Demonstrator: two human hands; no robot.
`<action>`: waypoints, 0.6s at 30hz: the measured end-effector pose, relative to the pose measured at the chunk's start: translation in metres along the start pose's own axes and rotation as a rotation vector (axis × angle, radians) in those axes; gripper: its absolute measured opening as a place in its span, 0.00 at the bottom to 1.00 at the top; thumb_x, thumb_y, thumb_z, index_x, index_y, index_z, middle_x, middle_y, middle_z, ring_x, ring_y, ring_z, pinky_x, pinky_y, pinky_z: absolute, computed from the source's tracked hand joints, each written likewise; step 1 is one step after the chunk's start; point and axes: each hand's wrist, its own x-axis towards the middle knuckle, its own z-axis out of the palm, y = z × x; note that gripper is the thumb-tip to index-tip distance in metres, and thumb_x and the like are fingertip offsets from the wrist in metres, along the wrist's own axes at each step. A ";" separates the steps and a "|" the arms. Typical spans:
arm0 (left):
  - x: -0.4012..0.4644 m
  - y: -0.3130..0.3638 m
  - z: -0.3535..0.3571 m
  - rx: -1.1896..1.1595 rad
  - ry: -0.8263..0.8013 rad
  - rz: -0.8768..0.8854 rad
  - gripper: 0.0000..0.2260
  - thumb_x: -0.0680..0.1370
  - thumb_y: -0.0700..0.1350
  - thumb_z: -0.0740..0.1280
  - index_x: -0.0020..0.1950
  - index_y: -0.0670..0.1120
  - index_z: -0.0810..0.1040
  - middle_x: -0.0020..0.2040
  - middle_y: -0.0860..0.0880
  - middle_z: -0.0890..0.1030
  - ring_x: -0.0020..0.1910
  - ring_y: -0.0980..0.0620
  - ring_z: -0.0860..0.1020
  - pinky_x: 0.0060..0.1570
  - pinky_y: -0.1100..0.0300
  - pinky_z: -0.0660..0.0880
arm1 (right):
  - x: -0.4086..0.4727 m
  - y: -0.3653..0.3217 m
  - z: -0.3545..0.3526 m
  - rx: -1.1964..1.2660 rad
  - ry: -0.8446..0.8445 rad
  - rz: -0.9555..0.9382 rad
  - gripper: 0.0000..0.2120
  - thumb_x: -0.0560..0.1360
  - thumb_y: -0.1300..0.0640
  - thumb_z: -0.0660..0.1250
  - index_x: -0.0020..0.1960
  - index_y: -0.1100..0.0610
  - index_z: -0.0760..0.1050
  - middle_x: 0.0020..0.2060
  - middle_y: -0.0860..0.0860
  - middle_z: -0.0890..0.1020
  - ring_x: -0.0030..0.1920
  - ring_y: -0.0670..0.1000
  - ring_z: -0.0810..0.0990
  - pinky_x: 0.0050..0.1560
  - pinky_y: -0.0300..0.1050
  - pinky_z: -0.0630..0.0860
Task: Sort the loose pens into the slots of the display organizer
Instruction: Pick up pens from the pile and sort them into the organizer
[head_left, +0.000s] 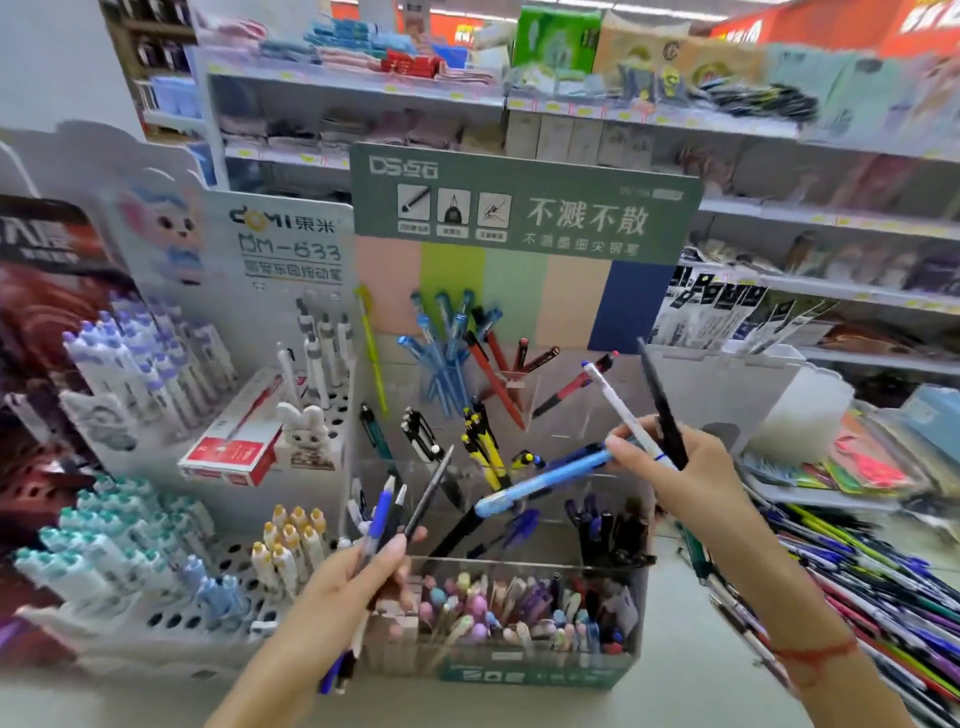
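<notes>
The clear tiered display organizer (524, 564) with a green header card stands in the middle, its slots holding blue, red, yellow-black and dark pens. My left hand (358, 577) grips a bundle of pens (387, 514) in front of its lower left slots: a blue one, a black one and a grey one pointing up. My right hand (685, 467) is over the right side of the organizer and holds three pens: a light blue pen (540, 480) pointing down-left into the organizer, a white pen (618, 402) and a black pen (662, 405) pointing up.
A pile of loose pens (852, 571) lies on the shelf at the right. White perforated racks (166, 613) with pastel-capped pens stand at the left, with a red and white box (234, 449) and a rabbit figure behind. Store shelves fill the background.
</notes>
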 end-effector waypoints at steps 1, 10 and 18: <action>0.004 0.004 0.001 -0.003 0.012 0.029 0.10 0.81 0.43 0.60 0.43 0.40 0.74 0.29 0.47 0.73 0.25 0.55 0.74 0.22 0.63 0.71 | 0.004 -0.002 -0.001 -0.076 -0.098 -0.005 0.03 0.75 0.59 0.70 0.43 0.58 0.81 0.32 0.49 0.82 0.27 0.38 0.75 0.31 0.27 0.69; 0.021 0.034 0.036 0.193 -0.185 0.142 0.09 0.82 0.46 0.58 0.45 0.42 0.67 0.26 0.56 0.65 0.21 0.60 0.61 0.20 0.68 0.58 | 0.030 -0.023 0.058 -0.204 -0.394 -0.056 0.06 0.73 0.53 0.72 0.45 0.56 0.80 0.32 0.48 0.81 0.34 0.45 0.78 0.39 0.38 0.74; 0.018 0.027 0.030 -0.035 0.002 0.183 0.14 0.73 0.55 0.65 0.42 0.44 0.73 0.26 0.53 0.64 0.23 0.57 0.61 0.22 0.66 0.59 | 0.013 -0.027 0.094 0.030 -0.202 -0.102 0.12 0.73 0.52 0.73 0.55 0.52 0.80 0.37 0.46 0.84 0.39 0.43 0.83 0.43 0.37 0.78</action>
